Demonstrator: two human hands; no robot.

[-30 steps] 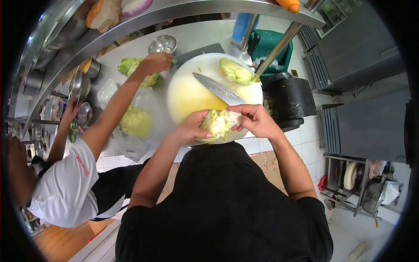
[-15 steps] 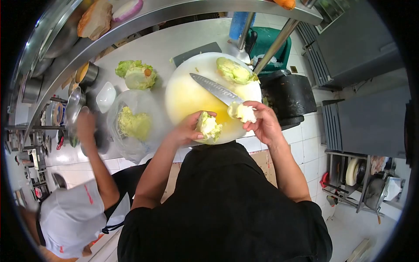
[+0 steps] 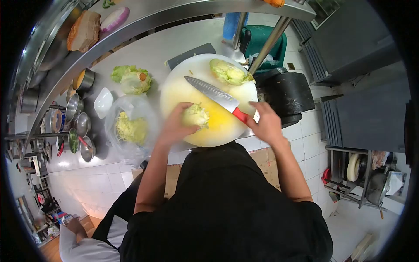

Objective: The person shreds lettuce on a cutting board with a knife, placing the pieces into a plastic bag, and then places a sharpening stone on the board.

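Observation:
My left hand (image 3: 176, 124) is closed around a cut piece of lettuce (image 3: 196, 116) above the near left of the round white cutting board (image 3: 174, 94). On the board lies a chef's knife (image 3: 212, 94), its blade pointing to the far left and its red handle (image 3: 240, 115) toward me. My right hand (image 3: 267, 124) is at the handle's end, thumb and index finger apart, the thumb at or touching the handle. Another lettuce piece (image 3: 229, 72) rests at the board's far right edge.
Left of the board are a clear plastic bag (image 3: 150, 122) with shredded lettuce (image 3: 131, 129), a lettuce head (image 3: 136, 82), a small white dish (image 3: 103, 103) and several metal bowls (image 3: 87, 148). A black bin (image 3: 286, 94) stands right. A metal shelf (image 3: 174, 19) crosses overhead.
The pale lettuce chunk has left my right hand, which has come down to the knife handle. My left hand moved slightly left with its lettuce. The co-worker's arm has withdrawn from the bowls.

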